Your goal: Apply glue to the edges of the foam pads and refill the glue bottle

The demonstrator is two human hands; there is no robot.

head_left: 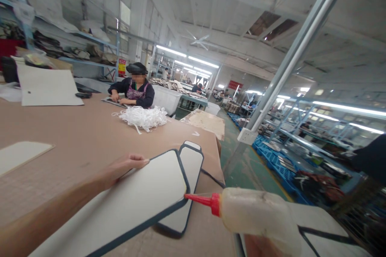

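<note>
My left hand pinches the upper edge of a long white panel with a dark border and rounded corners, tilted above the table. A cloudy squeeze bottle with a red nozzle comes in from the lower right, its tip at the panel's right corner. My right hand shows only in part below the bottle, closed around its underside; its fingers are mostly hidden. Beneath the held panel lies another dark-edged white panel on the brown table.
A pile of white strips lies near the table's far edge, where a person works. White sheets stand and lie at the left. A slanted metal post with a socket box rises at the right, beside blue pallets.
</note>
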